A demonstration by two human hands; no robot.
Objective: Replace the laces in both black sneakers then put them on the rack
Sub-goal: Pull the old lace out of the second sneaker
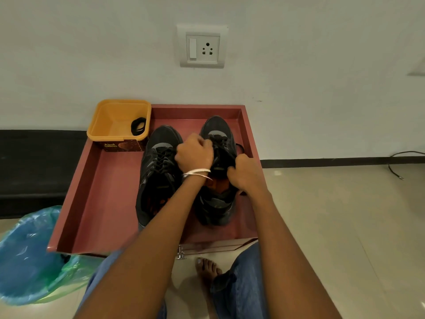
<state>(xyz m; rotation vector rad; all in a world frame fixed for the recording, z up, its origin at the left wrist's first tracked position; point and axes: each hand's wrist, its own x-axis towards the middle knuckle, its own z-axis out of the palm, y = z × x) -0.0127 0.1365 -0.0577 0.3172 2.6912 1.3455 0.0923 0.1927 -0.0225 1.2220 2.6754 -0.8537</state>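
Head cam was all I had for this one, so here's how it looked from where I sat. Both black mesh sneakers stood side by side, toes toward the wall, in the shallow reddish-brown wooden tray [96, 199], over toward its right edge. The left sneaker [158, 171] was laced up and nobody was touching it. The right sneaker [217, 203] was the one being worked on.

My left hand [194, 155] was curled tight over the lace area near the tongue, knuckles up. It looked like it was pinching the black lace [240, 147], but the fingertips were tucked under, so I couldn't see the actual grip. My right hand [245, 174] was curled round the right side of the collar, holding the shoe steady. A loop of that lace poked out past the shoe toward the tray's right edge.

My take on doing this step well: keep the collar hand planted so the shoe doesn't slide across the tray, pull the lace through one eyelet pair at a time, and keep both ends even. Yanking sideways would probably just tip the shoe into its neighbour.

One more coiled black lace [138, 126] sat in the square yellow plastic tub [108, 120] at the tray's far left corner. A blue-green plastic bag [30, 256] lay on the floor by the near left corner.
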